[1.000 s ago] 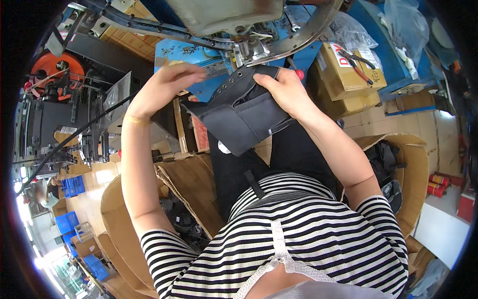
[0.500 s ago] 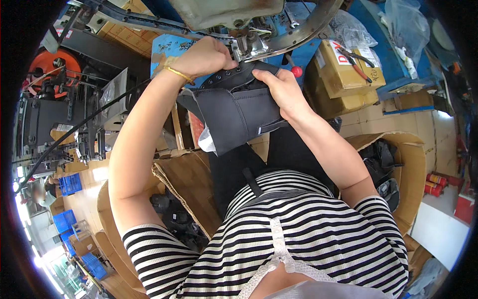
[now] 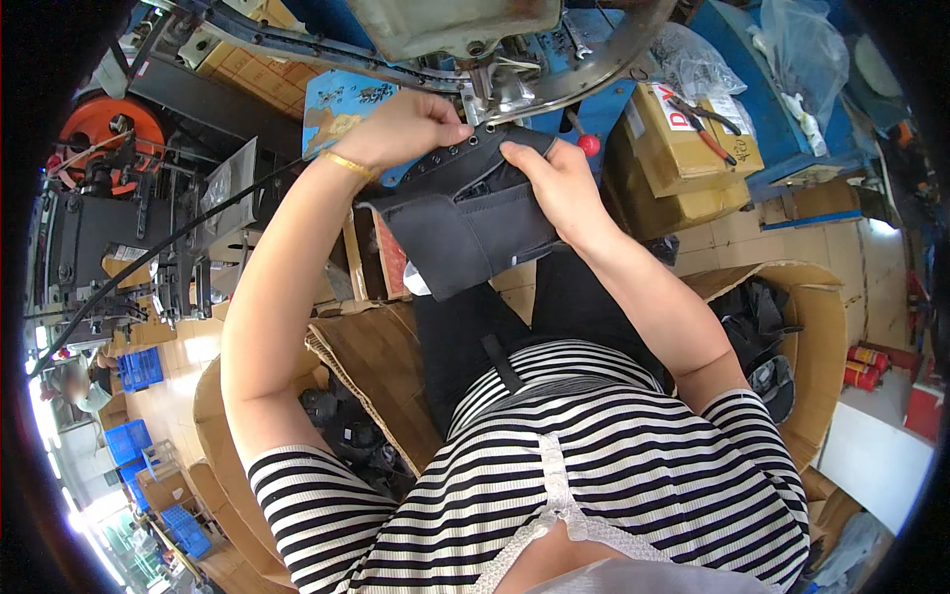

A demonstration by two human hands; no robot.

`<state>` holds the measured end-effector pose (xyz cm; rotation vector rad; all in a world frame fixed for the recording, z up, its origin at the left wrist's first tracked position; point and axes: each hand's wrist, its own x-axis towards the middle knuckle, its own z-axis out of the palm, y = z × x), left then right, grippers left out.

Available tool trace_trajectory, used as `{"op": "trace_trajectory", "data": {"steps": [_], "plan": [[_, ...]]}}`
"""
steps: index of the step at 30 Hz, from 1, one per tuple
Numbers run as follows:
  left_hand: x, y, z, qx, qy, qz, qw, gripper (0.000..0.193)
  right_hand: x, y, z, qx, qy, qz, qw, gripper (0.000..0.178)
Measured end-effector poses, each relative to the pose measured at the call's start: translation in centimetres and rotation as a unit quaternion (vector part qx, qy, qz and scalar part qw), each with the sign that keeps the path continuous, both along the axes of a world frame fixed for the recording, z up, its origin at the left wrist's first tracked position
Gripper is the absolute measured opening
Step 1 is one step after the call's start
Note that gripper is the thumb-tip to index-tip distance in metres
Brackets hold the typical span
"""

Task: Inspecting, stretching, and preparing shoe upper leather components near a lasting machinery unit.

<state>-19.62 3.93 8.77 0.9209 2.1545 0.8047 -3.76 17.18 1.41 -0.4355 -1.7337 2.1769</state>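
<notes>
A black boot upper (image 3: pixel 485 238) with a row of metal eyelets along its top edge lies under the working head of an eyelet machine (image 3: pixel 477 99). My left hand (image 3: pixel 411 129) has its thumb and fingertips pinched on the eyelet edge, just left of the machine's metal tip. On the right side, my right hand (image 3: pixel 566 188) grips the upper with the thumb on top; its other fingers are mostly hidden behind the material. Something white shows at the upper's lower left corner.
Cardboard boxes of black pieces (image 3: pixel 752 327) stand either side of me. A red ball-ended lever (image 3: pixel 589 146) is right of the machine. Pliers (image 3: pixel 708 124) lie on a carton (image 3: pixel 683 148). A black cable (image 3: pixel 198 220) crosses the left.
The boot upper has shifted a little to the right along the machine, bringing its eyelets rightward. My left hand has come slightly lower, and my right hand keeps its hold.
</notes>
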Motion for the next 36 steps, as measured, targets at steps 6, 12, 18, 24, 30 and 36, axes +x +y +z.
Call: {"op": "trace_trajectory", "data": {"steps": [6,12,18,24,30,36], "plan": [[7.4,-6.8,-1.4,0.137,-0.252,0.091,0.954,0.012,5.6,1.0,2.7,0.202,0.086,0.25,0.943,0.047],[11.6,-11.9,-6.2,0.479,-0.352,0.166,0.787,0.025,8.6,0.7,-7.8,-0.352,-0.236,0.225,0.878,0.053],[10.4,-14.3,-10.6,0.408,-0.408,0.266,0.772,0.049,10.0,-3.3,-5.3,-0.28,-0.195,0.088,0.936,0.031],[14.6,-11.5,-11.9,0.195,-0.216,0.023,0.957,0.017,12.0,-2.1,-4.9,-0.115,-0.145,0.116,0.976,0.031],[21.7,-11.4,-14.3,0.283,-0.057,-0.03,0.957,0.039,15.6,1.0,-7.8,-0.195,-0.26,0.17,0.93,0.043],[23.9,-11.5,-12.6,0.273,-0.069,-0.025,0.959,0.036,17.2,0.5,-8.0,-0.242,-0.22,0.126,0.936,0.035]]}}
